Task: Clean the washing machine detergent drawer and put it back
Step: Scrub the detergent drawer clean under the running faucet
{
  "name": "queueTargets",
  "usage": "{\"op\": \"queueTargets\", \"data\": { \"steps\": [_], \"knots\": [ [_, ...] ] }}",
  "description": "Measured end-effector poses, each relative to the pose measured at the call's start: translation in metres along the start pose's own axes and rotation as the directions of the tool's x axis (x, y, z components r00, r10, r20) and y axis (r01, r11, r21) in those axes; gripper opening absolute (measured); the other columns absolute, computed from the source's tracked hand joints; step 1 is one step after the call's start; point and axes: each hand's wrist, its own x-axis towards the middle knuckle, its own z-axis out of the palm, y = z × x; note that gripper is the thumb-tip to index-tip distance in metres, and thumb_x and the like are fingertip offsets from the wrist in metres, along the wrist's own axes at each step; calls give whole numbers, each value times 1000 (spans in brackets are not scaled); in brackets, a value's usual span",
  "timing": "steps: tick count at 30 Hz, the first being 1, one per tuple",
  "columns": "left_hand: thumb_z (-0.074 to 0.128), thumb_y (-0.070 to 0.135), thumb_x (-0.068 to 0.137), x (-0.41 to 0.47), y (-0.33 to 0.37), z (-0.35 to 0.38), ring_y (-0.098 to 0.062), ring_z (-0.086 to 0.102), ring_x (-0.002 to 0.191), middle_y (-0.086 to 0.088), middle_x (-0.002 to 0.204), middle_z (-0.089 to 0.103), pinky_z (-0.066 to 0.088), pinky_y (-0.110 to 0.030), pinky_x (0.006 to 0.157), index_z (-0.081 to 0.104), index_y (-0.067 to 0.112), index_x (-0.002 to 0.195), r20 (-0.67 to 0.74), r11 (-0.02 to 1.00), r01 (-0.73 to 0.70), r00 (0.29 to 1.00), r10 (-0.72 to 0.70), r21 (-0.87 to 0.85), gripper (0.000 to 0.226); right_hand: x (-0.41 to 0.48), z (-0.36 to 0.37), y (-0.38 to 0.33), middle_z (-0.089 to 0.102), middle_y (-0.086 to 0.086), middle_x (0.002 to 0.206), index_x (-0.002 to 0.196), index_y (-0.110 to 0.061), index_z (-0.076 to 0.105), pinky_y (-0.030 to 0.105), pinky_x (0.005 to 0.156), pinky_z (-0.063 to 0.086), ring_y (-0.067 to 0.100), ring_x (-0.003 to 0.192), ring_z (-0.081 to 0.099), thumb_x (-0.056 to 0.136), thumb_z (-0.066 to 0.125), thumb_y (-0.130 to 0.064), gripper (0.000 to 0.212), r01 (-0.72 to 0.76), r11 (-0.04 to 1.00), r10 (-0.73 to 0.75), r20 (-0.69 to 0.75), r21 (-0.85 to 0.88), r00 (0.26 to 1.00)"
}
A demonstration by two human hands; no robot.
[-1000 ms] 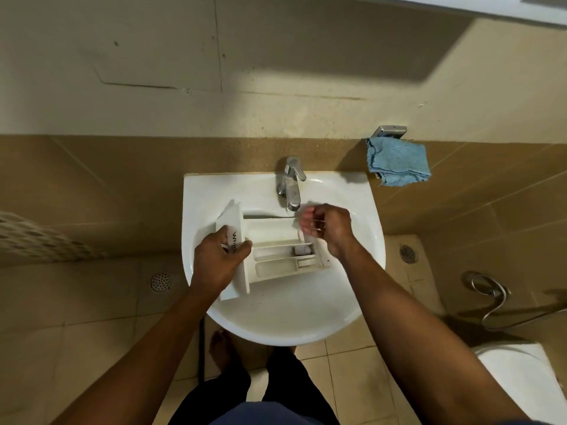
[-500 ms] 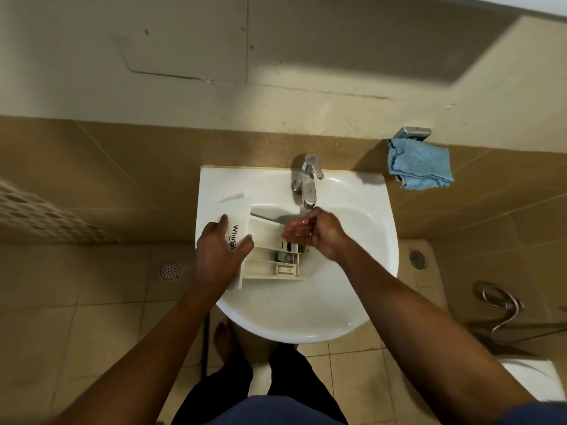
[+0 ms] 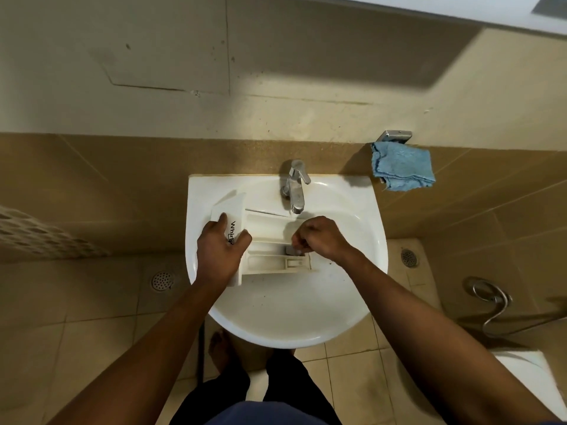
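left hand (image 3: 219, 251) grips the white front panel of the detergent drawer (image 3: 270, 237), thumb beside the lettering, holding it across the basin of the sink (image 3: 291, 317), just below the tap (image 3: 295, 188). right hand (image 3: 322, 237): fingers curled, tips down at a small grey insert (image 3: 293, 250) in one compartment; pinching or only rubbing it, cannot tell. water flow from tap: not discernible. judged step: washing phase, working grime out of the yellowed compartments. next move calls for a steady left-hand hold while fingertips scrub the corners, then a rinse; drying with the blue cloth (image 3: 402, 165) on the wall and refitting not yet done
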Motion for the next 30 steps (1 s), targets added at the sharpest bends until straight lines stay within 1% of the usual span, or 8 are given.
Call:
{"op": "queueTargets", "data": {
  "steps": [3,7,12,16,19,23,27,30],
  "knots": [
    [61,42,85,-1,-4,0,-26,61,97,-10,107,63,39,-27,84,60,4,138,-7,999,-5,1000,5,-54,66,12,-6,14,74,14,72,69,-3,74,36,65,59,28,62,73,85,51,-5,28,-12,1000,8,-233,-15,972],
    [72,23,93,-3,-13,1,-15,60,104,7,118,61,42,-21,88,59,10,141,20,984,48,999,-45,-172,51,25,-12,26,74,4,86,86,-8,75,31,77,50,24,85,68,93,59,-24,24,-79,983,-3,-452,-163,892],
    [71,12,95,-10,-20,4,4,59,96,16,112,62,44,-14,85,59,23,136,66,966,79,996,-65,-246,44,18,-18,23,75,7,92,97,-16,69,45,87,60,28,90,70,85,64,-45,32,-150,974,198,-319,168,927],
    [66,33,81,-15,-25,-1,-7,65,101,14,112,68,48,-26,85,60,42,119,195,966,70,981,-21,-251,39,4,-39,38,77,19,94,106,-18,70,40,72,62,30,75,73,88,59,-62,49,-265,850,357,-128,455,925],
    [65,44,69,-18,-31,-3,-20,64,112,9,126,67,55,-40,96,58,31,137,291,969,52,957,22,-243,69,-11,-57,50,77,18,88,106,-5,75,35,71,60,27,73,72,98,59,-49,48,-320,838,373,-37,441,927],
    [70,36,61,-24,-35,1,-27,65,111,4,124,66,56,-55,96,53,30,137,365,969,5,927,89,-248,78,-33,-67,65,76,18,95,102,-2,79,43,87,61,29,88,73,91,72,-14,18,-184,894,235,-78,408,969],
    [77,27,67,-29,-42,0,-23,65,115,7,123,68,55,-52,100,54,25,134,373,963,-165,898,235,-211,71,-52,-69,78,71,6,93,119,-17,76,39,86,55,17,93,65,92,73,-4,30,7,891,55,-125,454,991],
    [82,44,72,-35,-55,-5,-13,52,132,11,138,57,45,-35,112,58,24,139,374,926,-372,852,366,-59,74,-68,-67,84,61,5,85,123,-13,74,25,76,47,12,83,56,89,75,1,37,185,854,-94,-206,486,974]
  ]
}}
